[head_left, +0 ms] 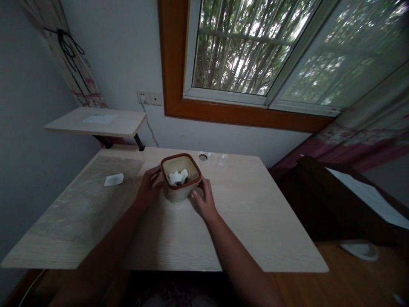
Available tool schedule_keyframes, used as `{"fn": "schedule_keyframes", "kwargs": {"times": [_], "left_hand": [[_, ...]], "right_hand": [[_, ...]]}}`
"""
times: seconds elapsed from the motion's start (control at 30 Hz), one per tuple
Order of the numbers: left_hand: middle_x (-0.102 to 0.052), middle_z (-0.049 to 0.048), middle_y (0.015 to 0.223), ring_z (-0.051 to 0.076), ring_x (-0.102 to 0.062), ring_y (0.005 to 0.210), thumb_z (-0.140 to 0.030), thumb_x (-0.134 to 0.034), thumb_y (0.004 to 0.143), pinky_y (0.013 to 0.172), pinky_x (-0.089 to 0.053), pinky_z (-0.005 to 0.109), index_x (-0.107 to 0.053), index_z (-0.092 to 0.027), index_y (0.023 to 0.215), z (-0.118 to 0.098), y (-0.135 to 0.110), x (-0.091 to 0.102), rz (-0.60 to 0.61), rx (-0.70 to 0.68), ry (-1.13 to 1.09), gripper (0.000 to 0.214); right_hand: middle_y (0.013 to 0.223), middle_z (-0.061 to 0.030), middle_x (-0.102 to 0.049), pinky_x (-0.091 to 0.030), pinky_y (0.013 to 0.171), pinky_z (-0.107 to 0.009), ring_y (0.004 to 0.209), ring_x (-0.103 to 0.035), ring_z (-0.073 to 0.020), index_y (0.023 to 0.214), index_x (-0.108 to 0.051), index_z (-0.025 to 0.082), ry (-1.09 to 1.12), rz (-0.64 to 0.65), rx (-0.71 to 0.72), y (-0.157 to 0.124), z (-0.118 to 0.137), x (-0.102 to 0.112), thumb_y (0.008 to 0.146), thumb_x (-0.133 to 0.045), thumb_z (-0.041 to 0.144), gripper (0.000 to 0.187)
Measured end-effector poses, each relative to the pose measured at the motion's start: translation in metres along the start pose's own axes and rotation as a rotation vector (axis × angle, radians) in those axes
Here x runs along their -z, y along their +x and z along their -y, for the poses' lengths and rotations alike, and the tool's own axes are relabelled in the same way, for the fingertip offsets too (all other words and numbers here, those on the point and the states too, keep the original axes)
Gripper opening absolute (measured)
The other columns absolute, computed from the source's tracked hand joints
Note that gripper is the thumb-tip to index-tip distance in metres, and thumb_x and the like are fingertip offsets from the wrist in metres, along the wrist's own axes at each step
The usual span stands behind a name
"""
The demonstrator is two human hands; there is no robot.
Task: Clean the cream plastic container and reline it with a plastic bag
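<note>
A small square-mouthed bin point(176, 195), cream with a brown rim, stands near the back of the desk between my two hands. Crumpled white paper point(178, 177) lies inside it with a small dark piece I cannot make out. My left hand point(148, 186) is against the bin's left side, its fingers reaching along the wall. On the opposite side, my right hand point(204, 198) grips the right wall, thumb toward me and fingers below the rim. Whether the bin's base touches the desk is hard to tell.
The pale wooden desk point(243, 221) has a clear sheet point(86, 204) on its left with a white paper slip point(114, 179). A raised shelf point(128, 121) stands back left, and a round cable hole point(203, 157) lies behind the bin. Dark furniture point(319, 204) is to the right.
</note>
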State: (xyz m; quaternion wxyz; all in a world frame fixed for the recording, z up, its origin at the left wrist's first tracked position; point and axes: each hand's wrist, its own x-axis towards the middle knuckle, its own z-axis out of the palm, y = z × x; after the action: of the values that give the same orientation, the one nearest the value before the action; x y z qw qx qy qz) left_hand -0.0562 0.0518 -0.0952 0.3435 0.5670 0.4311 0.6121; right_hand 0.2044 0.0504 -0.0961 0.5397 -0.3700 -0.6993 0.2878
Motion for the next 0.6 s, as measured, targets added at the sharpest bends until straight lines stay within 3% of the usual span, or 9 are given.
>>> {"fn": "schedule_keyframes", "kwargs": {"times": [0.07, 0.13, 0.27, 0.37, 0.47, 0.6], "left_hand": [[-0.051, 0.0107, 0.148, 0.031, -0.048, 0.138, -0.041, -0.068, 0.088, 0.116, -0.040, 0.052, -0.057, -0.027, 0.134, -0.007, -0.006, -0.001, 0.016, 0.013, -0.032, 0.050], [-0.049, 0.0127, 0.151, 0.034, -0.046, 0.140, -0.051, -0.063, 0.090, 0.115, -0.041, 0.053, -0.053, -0.026, 0.141, -0.010, -0.010, -0.003, 0.062, 0.021, -0.085, 0.058], [-0.034, 0.0137, 0.161, 0.040, -0.034, 0.147, -0.066, -0.079, 0.066, 0.117, -0.038, 0.056, -0.033, -0.030, 0.156, 0.001, -0.012, -0.007, 0.230, -0.001, -0.143, 0.107], [-0.033, 0.0139, 0.162, 0.041, -0.031, 0.148, -0.049, -0.093, 0.054, 0.121, -0.030, 0.058, -0.024, -0.032, 0.158, 0.012, -0.012, -0.010, 0.258, 0.013, -0.031, 0.126], [-0.041, 0.0163, 0.156, 0.041, -0.036, 0.146, -0.036, -0.093, 0.057, 0.122, -0.027, 0.059, -0.027, -0.026, 0.157, 0.017, -0.012, -0.012, 0.247, 0.041, 0.110, 0.120], [-0.049, 0.0183, 0.149, 0.041, -0.043, 0.141, -0.033, -0.092, 0.059, 0.120, -0.029, 0.060, -0.039, -0.020, 0.149, 0.017, -0.012, -0.012, 0.258, 0.018, 0.168, 0.105]], "right_hand": [[0.121, -0.0102, -0.051, -0.051, 0.095, -0.046, 0.109, -0.055, -0.0255, 0.150, -0.038, 0.027, -0.026, 0.009, 0.000, 0.000, 0.002, 0.001, 0.093, -0.059, 0.041, 0.063], [0.117, -0.0093, -0.051, -0.052, 0.091, -0.044, 0.104, -0.055, -0.0248, 0.149, -0.040, 0.026, -0.046, 0.017, 0.013, 0.000, 0.004, 0.001, 0.091, -0.061, 0.041, 0.063], [0.113, -0.0084, -0.053, -0.051, 0.088, -0.043, 0.100, -0.055, -0.0244, 0.148, -0.040, 0.026, -0.057, 0.030, 0.019, 0.000, 0.006, -0.001, 0.090, -0.063, 0.040, 0.064], [0.114, -0.0086, -0.054, -0.051, 0.087, -0.042, 0.102, -0.055, -0.0249, 0.149, -0.037, 0.026, -0.049, 0.022, 0.019, -0.001, 0.007, -0.001, 0.089, -0.065, 0.040, 0.068], [0.113, -0.0082, -0.054, -0.051, 0.085, -0.041, 0.100, -0.056, -0.0244, 0.148, -0.039, 0.026, -0.060, 0.035, 0.029, -0.001, 0.006, 0.000, 0.089, -0.064, 0.040, 0.065], [0.107, -0.0069, -0.053, -0.051, 0.084, -0.041, 0.095, -0.055, -0.0238, 0.145, -0.045, 0.027, -0.104, 0.073, 0.023, -0.001, 0.006, 0.002, 0.090, -0.063, 0.040, 0.059]]}}
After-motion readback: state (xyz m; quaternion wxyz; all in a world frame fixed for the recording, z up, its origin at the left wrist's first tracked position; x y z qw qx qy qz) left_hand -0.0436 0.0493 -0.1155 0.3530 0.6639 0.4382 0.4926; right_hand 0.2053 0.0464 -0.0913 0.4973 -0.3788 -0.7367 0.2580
